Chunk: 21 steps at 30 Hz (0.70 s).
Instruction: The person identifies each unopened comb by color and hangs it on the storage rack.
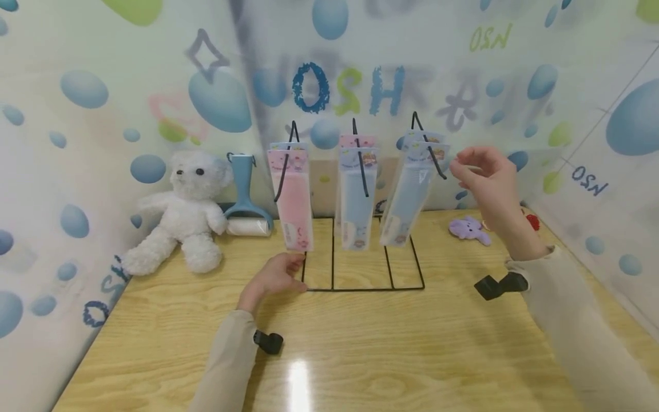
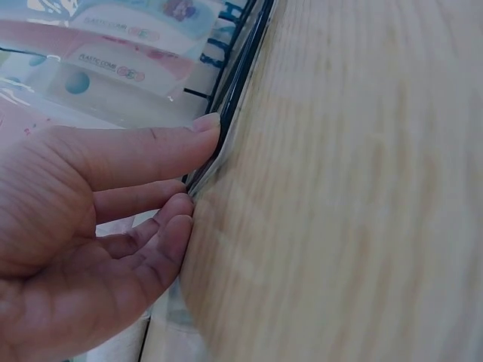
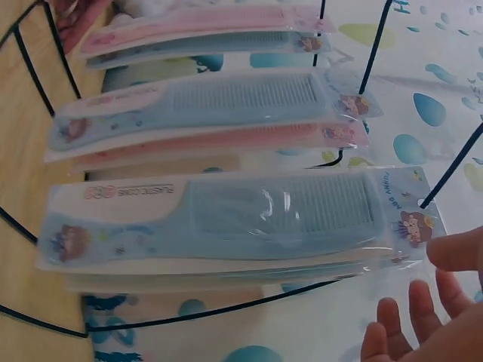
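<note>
From the head camera, a black wire display rack (image 1: 360,269) stands on the pale wooden table (image 1: 360,355), its three upright hooks each carrying packaged plastic combs. The left hand (image 1: 275,277) lies at the rack's front left corner, fingers straight and pressed against the base wire, apparently to steady the rack. The right hand (image 1: 486,174) is raised just beside the tip of the rack's right hook, fingers loosely curled and holding nothing; the blue comb in clear packaging (image 1: 407,200) hangs from that hook, tilted, just beside the hand. Left of the rack sit a white plush teddy bear (image 1: 180,212) and a blue-handled lint roller (image 1: 247,200); right of the rack lies a small purple plush toy (image 1: 469,230).

In the left wrist view, the left hand's fingers (image 2: 151,154) are stretched nearly flat, their tips against the rack's black base wire (image 2: 241,75) where it meets the table, which fits a bracing press rather than a grip.

The right wrist camera looks along the hanging packs: the nearest blue comb (image 3: 226,219) is threaded on the rack's hook through a hole in its card header, with further pink and blue packs behind it. The right hand's fingertips (image 3: 411,309) hover spread apart just off the pack's header end, not touching it.
</note>
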Tool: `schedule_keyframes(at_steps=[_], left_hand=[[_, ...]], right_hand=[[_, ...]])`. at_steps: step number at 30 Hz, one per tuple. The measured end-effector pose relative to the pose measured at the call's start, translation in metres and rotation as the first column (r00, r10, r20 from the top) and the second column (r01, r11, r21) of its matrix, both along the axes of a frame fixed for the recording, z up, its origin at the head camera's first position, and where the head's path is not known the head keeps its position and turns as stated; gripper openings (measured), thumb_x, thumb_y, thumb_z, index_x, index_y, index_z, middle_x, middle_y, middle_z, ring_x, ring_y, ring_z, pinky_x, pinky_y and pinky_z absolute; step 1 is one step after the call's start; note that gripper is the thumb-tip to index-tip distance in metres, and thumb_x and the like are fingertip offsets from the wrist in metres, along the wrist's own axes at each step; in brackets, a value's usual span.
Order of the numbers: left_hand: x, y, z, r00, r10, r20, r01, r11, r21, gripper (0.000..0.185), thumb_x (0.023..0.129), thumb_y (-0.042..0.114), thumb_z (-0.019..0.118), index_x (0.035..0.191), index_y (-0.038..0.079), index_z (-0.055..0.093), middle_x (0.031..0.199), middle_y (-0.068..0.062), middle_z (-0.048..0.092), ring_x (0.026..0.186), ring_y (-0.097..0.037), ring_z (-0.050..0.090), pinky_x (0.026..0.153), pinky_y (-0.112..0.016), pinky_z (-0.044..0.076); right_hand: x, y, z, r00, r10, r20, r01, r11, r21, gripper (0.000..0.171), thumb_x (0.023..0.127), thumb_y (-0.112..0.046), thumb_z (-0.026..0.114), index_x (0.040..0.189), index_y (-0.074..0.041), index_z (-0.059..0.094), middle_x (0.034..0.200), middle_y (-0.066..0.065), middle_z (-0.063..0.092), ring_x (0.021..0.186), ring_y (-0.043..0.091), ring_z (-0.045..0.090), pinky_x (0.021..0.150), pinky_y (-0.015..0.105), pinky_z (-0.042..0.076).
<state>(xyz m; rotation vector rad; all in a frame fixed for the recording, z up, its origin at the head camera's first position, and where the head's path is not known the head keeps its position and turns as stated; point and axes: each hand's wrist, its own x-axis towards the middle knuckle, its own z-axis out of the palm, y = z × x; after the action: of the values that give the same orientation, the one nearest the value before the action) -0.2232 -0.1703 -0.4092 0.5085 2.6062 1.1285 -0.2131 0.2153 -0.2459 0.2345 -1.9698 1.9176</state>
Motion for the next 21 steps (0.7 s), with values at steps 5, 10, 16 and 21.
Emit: schedule_keyframes(at_steps=[5,10,16,21], left_hand=[[0.000,-0.003,0.001,1.000,-0.007,-0.002,0.007,1.000,0.010,0.073,0.074,0.007,0.081,0.135,-0.013,0.045,0.123,-0.024,0.058,0.112,-0.035,0.054,0.097,-0.045,0.046],[0.002,-0.009,0.001,1.000,0.005,0.004,-0.005,1.000,0.022,0.073,0.074,0.007,0.081,0.134,-0.013,0.045,0.124,-0.024,0.058,0.112,-0.036,0.054,0.097,-0.046,0.046],[0.005,-0.007,0.001,0.999,0.029,0.028,-0.029,0.999,0.023,0.072,0.075,0.007,0.080,0.135,-0.010,0.046,0.125,-0.022,0.057,0.114,-0.035,0.053,0.098,-0.046,0.045],[0.011,-0.001,0.013,1.000,-0.024,-0.008,0.024,0.996,-0.083,0.060,0.080,0.011,0.076,0.130,-0.011,0.051,0.120,-0.023,0.060,0.112,-0.037,0.056,0.097,-0.049,0.045]], right_hand=[[0.016,-0.007,-0.037,1.000,-0.024,0.001,0.024,1.000,-0.007,0.003,0.092,-0.011,0.064,0.095,-0.010,0.064,0.089,-0.003,0.062,0.080,0.009,0.060,0.066,0.016,0.050],[0.026,-0.025,-0.081,0.998,-0.034,0.049,0.029,0.994,0.102,0.019,0.099,-0.020,0.054,0.106,-0.005,0.063,0.095,-0.011,0.064,0.086,0.006,0.062,0.072,0.018,0.052],[0.035,-0.043,-0.121,1.000,-0.008,-0.024,0.016,0.941,0.339,0.031,0.101,-0.015,0.049,0.120,0.008,0.059,0.111,0.005,0.066,0.097,0.016,0.064,0.080,0.025,0.054],[0.039,-0.057,-0.137,0.991,0.050,-0.128,0.040,0.783,0.621,0.036,0.096,-0.014,0.057,0.125,0.009,0.054,0.125,0.026,0.055,0.114,0.041,0.053,0.091,0.055,0.046]])
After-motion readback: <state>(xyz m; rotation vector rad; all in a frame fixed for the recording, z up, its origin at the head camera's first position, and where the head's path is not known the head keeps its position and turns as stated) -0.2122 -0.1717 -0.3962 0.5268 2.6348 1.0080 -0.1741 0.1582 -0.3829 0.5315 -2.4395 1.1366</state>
